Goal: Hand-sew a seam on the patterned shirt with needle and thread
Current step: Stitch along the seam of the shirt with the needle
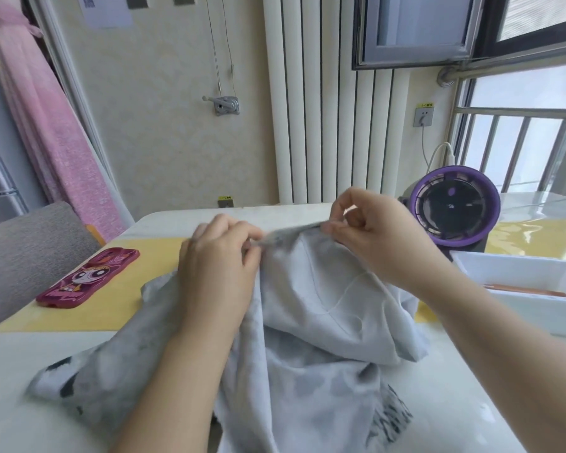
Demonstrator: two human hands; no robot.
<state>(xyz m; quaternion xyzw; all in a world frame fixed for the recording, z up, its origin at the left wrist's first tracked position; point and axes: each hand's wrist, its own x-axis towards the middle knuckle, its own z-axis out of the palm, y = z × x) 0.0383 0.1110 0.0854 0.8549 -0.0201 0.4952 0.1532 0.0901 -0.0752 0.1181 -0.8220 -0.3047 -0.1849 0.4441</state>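
The grip of the left hand (219,266) is closed, curled fingers bunching a fold of the pale grey patterned cloth shirt (324,338), and the right hand (373,237) pinches the raised edge of the same shirt between thumb and fingertips; if a needle is in this pinch, I cannot tell. A thin white thread (342,297) curves over the shirt below the right hand. The shirt is heaped on the glossy white desk (30,420), between a pink cartoon phone case (89,277) at left and a white plastic tray (520,273) at right.
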